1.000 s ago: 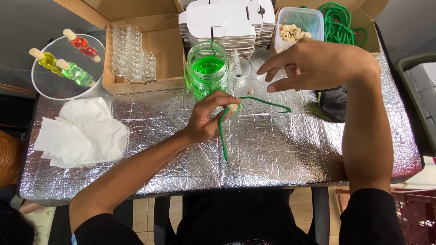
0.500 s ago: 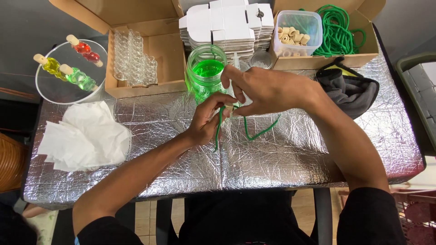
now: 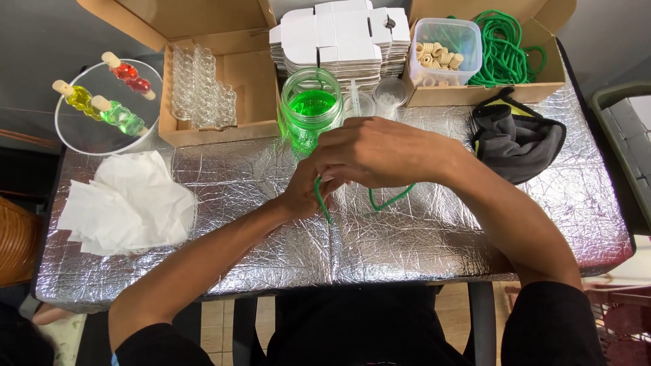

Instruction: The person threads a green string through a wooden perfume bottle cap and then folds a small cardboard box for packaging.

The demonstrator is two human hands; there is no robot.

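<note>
At the frame's centre, the left hand (image 3: 305,196) and right hand (image 3: 373,152) are both pinching a thin green cord (image 3: 324,203) over the foil-covered worktop (image 3: 420,251). The green-liquid glass jar (image 3: 310,108) just above risks being knocked over.

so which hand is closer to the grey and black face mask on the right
Right. The right hand is mid-table, its forearm passing just beside the face mask. The left hand sits beneath it, farther left.

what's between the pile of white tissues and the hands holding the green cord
Only bare foil-covered table: in the head view nothing lies between the white tissues and the left hand, which holds the green cord with the right hand.
</note>
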